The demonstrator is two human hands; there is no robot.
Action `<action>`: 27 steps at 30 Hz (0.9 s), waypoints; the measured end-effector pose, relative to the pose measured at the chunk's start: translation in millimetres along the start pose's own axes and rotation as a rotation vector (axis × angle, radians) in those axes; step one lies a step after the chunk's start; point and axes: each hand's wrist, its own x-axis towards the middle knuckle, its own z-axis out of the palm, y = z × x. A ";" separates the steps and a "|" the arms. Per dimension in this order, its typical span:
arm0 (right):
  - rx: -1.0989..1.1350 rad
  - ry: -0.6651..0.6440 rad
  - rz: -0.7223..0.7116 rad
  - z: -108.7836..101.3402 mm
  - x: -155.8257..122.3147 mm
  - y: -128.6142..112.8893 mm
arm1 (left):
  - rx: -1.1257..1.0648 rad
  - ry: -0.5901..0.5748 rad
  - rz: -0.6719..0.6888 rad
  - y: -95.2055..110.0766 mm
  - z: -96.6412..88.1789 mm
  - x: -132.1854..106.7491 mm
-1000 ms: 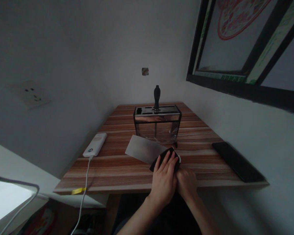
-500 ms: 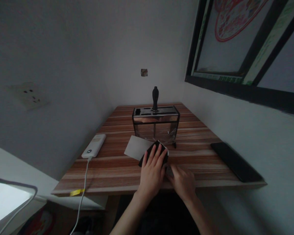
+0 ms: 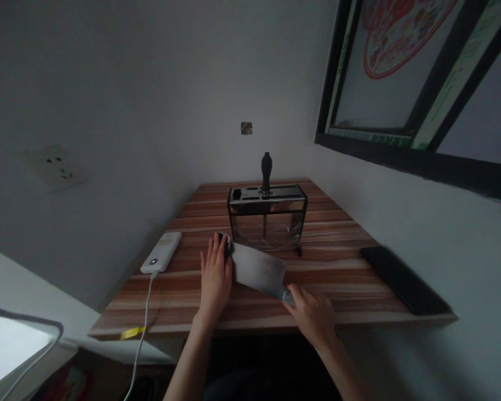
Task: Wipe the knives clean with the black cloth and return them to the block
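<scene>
A cleaver lies flat on the wooden table, its broad blade pointing up and left. My right hand is closed round the cleaver's handle at the near end. My left hand lies with fingers stretched out at the blade's far tip, pressing a dark cloth that mostly hides under the fingers. Just behind the blade stands a metal and glass knife block with one black-handled tool upright in it.
A white power bank with a cable running off the front edge lies at the left. A black phone rests at the right by the wall. A wall socket sits on the left wall, a framed picture on the right.
My left hand has slid the dark cloth along the blade from the handle end up to the tip at the left. More of the blade now shows. My right hand stays on the handle.
</scene>
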 end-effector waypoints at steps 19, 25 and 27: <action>-0.011 0.008 0.029 6.1 -0.3 2.5 | -0.543 0.309 -0.462 -36.9 -38.0 -6.8; 0.032 0.030 0.069 10.0 0.8 3.4 | -0.533 0.197 -0.345 -29.5 -15.1 -16.0; 0.047 0.047 0.075 11.8 0.3 6.5 | -0.553 0.159 -0.323 -21.6 -11.3 -18.5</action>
